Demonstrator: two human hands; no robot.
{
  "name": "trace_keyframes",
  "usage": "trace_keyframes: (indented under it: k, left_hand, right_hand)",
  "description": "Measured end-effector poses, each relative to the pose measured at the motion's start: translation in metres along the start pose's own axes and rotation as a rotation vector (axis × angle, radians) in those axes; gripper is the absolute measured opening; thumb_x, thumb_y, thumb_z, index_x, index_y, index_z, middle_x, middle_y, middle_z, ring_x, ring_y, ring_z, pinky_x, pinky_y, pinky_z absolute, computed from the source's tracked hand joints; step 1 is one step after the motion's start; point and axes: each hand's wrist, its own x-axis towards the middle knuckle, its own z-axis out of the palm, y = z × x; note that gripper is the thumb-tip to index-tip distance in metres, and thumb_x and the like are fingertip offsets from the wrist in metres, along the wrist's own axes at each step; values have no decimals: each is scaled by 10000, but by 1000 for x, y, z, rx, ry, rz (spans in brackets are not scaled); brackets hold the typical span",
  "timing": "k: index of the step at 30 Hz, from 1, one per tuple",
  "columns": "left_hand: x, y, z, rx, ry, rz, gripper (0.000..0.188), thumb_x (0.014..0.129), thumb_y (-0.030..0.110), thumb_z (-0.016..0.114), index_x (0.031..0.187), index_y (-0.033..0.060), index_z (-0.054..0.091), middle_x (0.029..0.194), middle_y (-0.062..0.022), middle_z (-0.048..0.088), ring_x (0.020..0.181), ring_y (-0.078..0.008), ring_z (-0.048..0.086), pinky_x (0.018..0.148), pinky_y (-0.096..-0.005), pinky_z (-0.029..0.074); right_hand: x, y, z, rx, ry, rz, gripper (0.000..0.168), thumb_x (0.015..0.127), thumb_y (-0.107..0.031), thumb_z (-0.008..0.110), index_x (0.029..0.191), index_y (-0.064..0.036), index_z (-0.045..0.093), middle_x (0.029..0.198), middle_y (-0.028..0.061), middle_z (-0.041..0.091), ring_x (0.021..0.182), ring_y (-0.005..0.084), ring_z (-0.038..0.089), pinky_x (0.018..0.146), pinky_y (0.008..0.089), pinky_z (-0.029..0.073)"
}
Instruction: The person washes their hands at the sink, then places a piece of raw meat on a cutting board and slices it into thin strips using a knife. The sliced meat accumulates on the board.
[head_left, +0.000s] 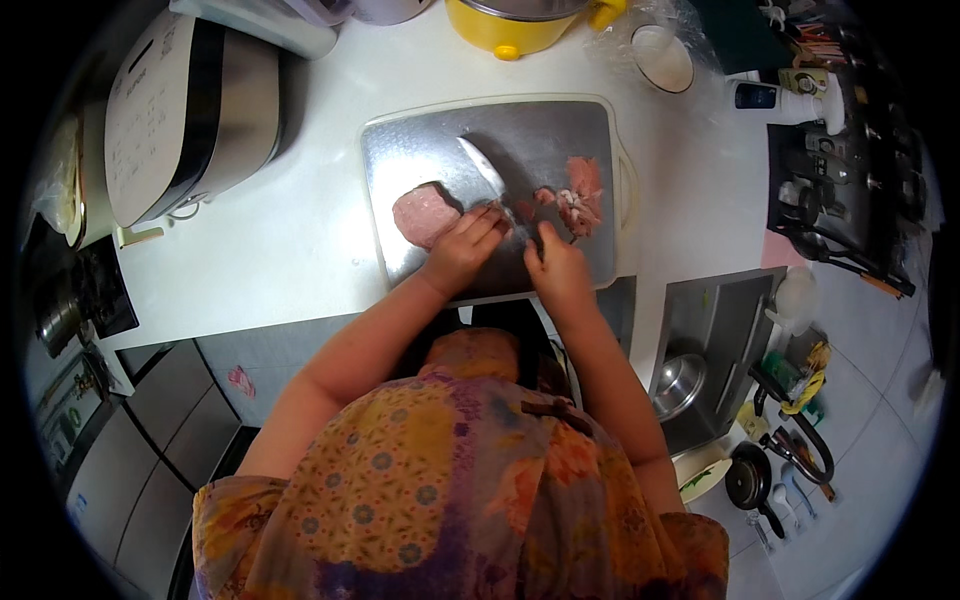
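A metal-faced cutting board (555, 120) with a pale rim lies on the white counter. My right hand (556, 266) is closed around the handle of a kitchen knife (481, 166), whose blade points up and to the left. My left hand (466, 247) rests on a small piece of meat beside the blade, its fingertips curled; how firmly it grips cannot be told. Left of those fingers sits a large chunk of raw meat (425, 216). Cut pieces of meat (583, 196) lie to the right of the knife, with a few smaller bits near the blade.
A rice cooker (247, 112) stands at the left, a yellow pot (517, 30) at the back. Right of it are a cup (663, 60) amid clear plastic and a white spray bottle (787, 101). A sink (712, 315) holding a metal bowl (679, 386) is at the lower right.
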Motion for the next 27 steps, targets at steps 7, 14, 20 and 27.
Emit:
trace_keyframes:
  k: [7, 14, 20, 27]
  left_hand:
    - [9, 6, -8, -71, -2, 3, 317, 789, 8, 621, 1103, 9, 671, 1184, -141, 633, 1089, -311, 623, 919, -381, 529]
    - [-1, 8, -9, -63, 30, 40, 349, 782, 4, 608, 1125, 6, 669, 1185, -130, 636, 1115, -298, 607, 942, -373, 518]
    - [0, 6, -5, -58, -39, 6, 360, 778, 43, 575, 1125, 13, 667, 1183, -110, 637, 1134, -298, 593, 956, -372, 511]
    - [-3, 3, 2, -34, -37, 14, 316, 769, 52, 589, 1071, 20, 674, 1159, -105, 642, 1132, -302, 591, 939, -369, 521]
  right_hand:
    - [-17, 18, -33, -70, 89, 203, 225, 941, -241, 551, 1099, -82, 573, 871, 235, 669, 801, 455, 640, 687, 543, 486]
    - [-49, 1, -23, -10, 149, -73, 166, 916, -182, 616, 1006, -60, 547, 763, 222, 628, 753, 439, 623, 633, 505, 480]
    - [-57, 10, 1, -155, 31, -16, 212, 907, -181, 612, 1088, -99, 540, 791, 164, 661, 722, 390, 652, 615, 497, 514]
    - [-35, -11, 1, -105, -2, -8, 239, 906, -189, 600, 1107, -82, 531, 792, 190, 659, 727, 401, 655, 620, 519, 511]
